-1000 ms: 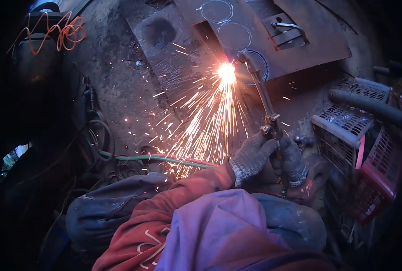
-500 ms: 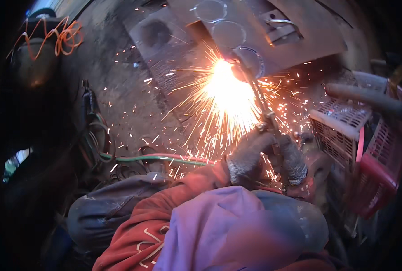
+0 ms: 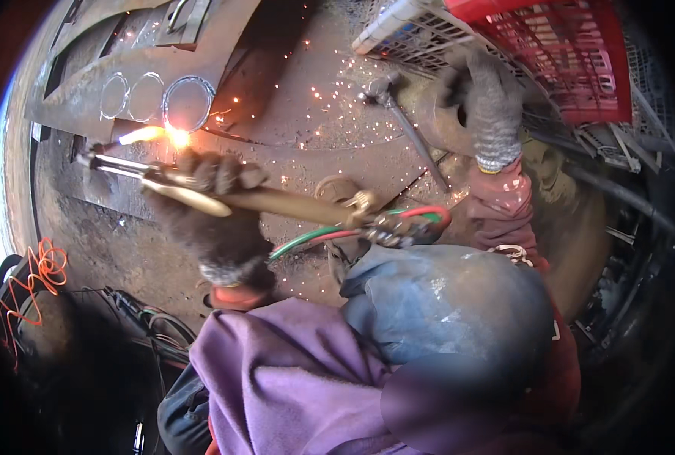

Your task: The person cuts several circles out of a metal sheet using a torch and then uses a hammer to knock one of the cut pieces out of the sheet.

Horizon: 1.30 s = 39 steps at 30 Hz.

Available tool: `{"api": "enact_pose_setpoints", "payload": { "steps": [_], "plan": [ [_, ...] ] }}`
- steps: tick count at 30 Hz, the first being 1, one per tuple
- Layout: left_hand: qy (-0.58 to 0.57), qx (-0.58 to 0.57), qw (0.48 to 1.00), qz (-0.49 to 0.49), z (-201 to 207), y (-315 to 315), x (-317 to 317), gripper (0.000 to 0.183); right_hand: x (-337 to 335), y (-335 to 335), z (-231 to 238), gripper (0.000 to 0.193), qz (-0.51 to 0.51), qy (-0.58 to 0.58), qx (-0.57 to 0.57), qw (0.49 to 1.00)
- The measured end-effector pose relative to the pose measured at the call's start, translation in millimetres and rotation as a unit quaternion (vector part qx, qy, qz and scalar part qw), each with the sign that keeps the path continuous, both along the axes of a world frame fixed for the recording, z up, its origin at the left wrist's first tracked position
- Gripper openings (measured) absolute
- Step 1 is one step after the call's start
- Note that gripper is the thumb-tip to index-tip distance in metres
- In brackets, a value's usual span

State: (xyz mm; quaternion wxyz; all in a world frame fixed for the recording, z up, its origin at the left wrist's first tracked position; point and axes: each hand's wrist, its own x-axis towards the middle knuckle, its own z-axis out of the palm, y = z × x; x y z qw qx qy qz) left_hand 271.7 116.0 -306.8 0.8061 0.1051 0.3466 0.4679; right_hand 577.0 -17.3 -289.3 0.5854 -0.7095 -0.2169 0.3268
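Observation:
A cutting torch (image 3: 284, 203) lies across the view, brass-coloured, with a lit flame at its left end. My gloved left hand (image 3: 216, 205) is wrapped round its body. Red and green hoses (image 3: 314, 239) run by the torch's rear end. Close to the flame is a steel plate (image 3: 144, 83) marked with pale circles; the circle nearest the flame has a rough, bright outline. My gloved right hand (image 3: 493, 106) is stretched out beside the crates, its fingers apart and partly blurred, with nothing visible in it. A hammer (image 3: 409, 129) rests on the ground to the left of that hand.
A red plastic crate (image 3: 565, 61) and a pale plastic crate (image 3: 402, 34) stand at the far right. An orange coiled hose (image 3: 45, 273) and tangled dark cables (image 3: 147, 322) lie at left. Sparks are scattered across the ground. My blue-trousered knee (image 3: 443, 296) is in front.
The view has swung right. Earlier both hands were together at the torch amid a big spark burst; now my right hand is off by the crates, the torch lies sideways, and the sparks are fewer.

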Motion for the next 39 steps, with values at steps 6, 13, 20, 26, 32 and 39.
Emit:
{"api": "enact_pose_setpoints", "payload": {
  "steps": [6,13,20,26,32,39],
  "plan": [
    [-0.215,0.077,0.969,-0.096,-14,62,-83,0.042,-43,-63,-107,0.037,0.303,-0.547,-0.246,0.741],
    [-0.182,0.153,0.971,-0.026,15,76,-107,0.045,-61,-19,-140,0.054,0.249,-0.534,-0.417,0.692],
    [-0.164,0.165,0.963,0.132,17,51,-167,0.035,-48,-24,-199,0.025,0.259,-0.234,-0.333,0.876],
    [-0.200,0.184,0.946,0.175,4,37,-178,0.033,-140,68,-39,0.025,0.268,-0.049,-0.159,0.949],
    [-0.205,0.186,0.933,0.230,21,33,-188,0.034,-151,207,142,0.048,0.380,-0.075,0.342,0.856],
    [-0.205,0.182,0.926,0.259,38,29,-180,0.031,-139,215,19,0.029,0.443,0.013,-0.080,0.893]
  ]
}}
